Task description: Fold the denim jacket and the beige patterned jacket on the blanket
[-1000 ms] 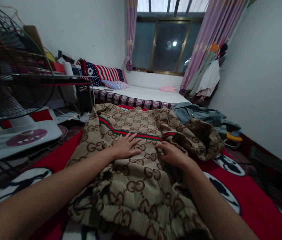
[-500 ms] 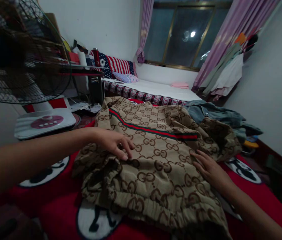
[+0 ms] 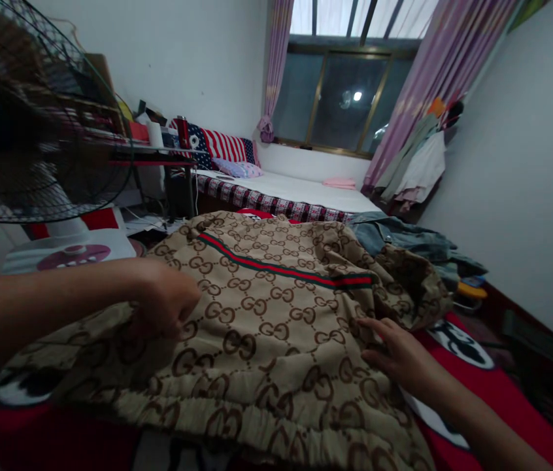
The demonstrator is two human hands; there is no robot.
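A tan jacket [image 3: 276,314] with a brown letter print and a green-red-green stripe lies spread on a red cover. Its gathered hem faces me. My left hand [image 3: 166,301] is closed on the jacket's left side, slightly blurred, with the fingertips turned down out of sight. On the right side of the jacket rests my right hand [image 3: 399,356], fingers stretched out and thumb apart, touching the cloth near the sleeve.
Close on the left stands a fan [image 3: 68,245]. Blue denim clothing [image 3: 404,232] lies beyond the right sleeve. The red cover [image 3: 497,399] has black-and-white figures. Farther back are a bed [image 3: 281,180], a cluttered desk [image 3: 159,157] and hanging clothes [image 3: 418,170].
My left hand has closed and moved left, and the jacket's left side now spreads wider and flatter. My right hand stays on the right side. The view has tilted up slightly.
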